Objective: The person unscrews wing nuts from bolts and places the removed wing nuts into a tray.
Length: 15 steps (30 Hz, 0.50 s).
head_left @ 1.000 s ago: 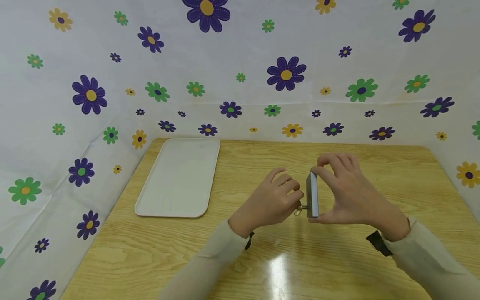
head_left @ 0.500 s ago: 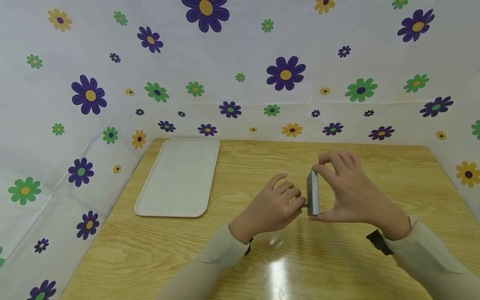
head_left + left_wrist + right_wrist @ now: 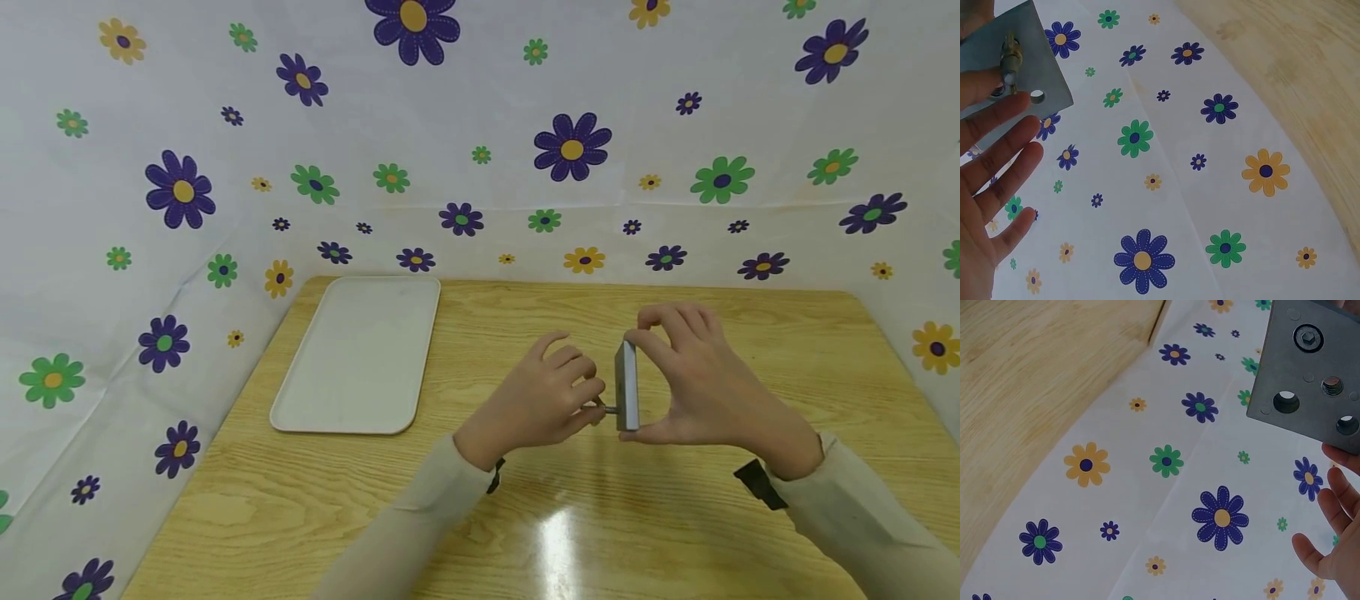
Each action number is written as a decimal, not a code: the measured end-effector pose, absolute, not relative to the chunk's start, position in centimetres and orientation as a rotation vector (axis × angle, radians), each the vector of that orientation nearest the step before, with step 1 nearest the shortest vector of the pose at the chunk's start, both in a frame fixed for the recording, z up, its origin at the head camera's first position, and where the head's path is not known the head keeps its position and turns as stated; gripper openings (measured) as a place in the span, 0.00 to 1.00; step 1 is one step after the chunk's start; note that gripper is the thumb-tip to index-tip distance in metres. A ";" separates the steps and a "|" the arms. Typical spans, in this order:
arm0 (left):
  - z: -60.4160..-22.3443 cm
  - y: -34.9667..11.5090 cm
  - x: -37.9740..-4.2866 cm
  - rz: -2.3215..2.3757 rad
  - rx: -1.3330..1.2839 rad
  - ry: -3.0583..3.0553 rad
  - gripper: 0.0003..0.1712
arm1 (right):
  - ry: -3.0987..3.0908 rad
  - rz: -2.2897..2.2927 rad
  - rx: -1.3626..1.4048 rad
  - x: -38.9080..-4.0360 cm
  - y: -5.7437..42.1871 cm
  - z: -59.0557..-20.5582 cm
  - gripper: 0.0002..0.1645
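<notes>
A grey metal plate (image 3: 626,387) stands on edge above the table, its thumb-side edge and opposite edge held between the thumb and index finger of my right hand (image 3: 701,383). The right wrist view shows its face (image 3: 1300,369) with round holes, one threaded and one filled by a hex-socket screw. On the other face, a screw with a brass-coloured head (image 3: 1011,59) sticks out. My left hand (image 3: 543,400) pinches that screw with thumb and index finger, its other fingers (image 3: 1007,156) spread loosely. The screw's shank (image 3: 611,409) meets the plate; how deep it sits is hidden.
A white rectangular tray (image 3: 356,358) lies on the left of the wood-grain table (image 3: 300,517). A white cloth with printed flowers (image 3: 480,100) hangs behind the table and along both sides.
My left fingers have shifted slightly around the screw, covering its head half a second ago and now showing more of the shank. My right hand and the plate stay nearly still.
</notes>
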<state>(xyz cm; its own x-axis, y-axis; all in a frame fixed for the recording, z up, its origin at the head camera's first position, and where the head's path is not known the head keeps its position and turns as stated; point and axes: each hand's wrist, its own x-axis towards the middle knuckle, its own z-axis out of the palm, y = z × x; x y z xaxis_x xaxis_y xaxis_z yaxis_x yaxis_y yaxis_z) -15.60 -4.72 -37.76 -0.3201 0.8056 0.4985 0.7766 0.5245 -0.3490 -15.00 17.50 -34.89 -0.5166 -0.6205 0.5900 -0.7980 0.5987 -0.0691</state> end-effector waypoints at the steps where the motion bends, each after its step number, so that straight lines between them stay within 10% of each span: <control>1: -37.7 -4.7 -15.7 0.057 -1.277 -2.131 0.10 | -2.311 0.451 1.122 -15.0 17.5 -34.9 0.56; 15: -37.7 -4.9 -15.4 0.017 -1.269 -2.171 0.13 | -2.323 0.440 1.122 -15.0 17.5 -34.7 0.55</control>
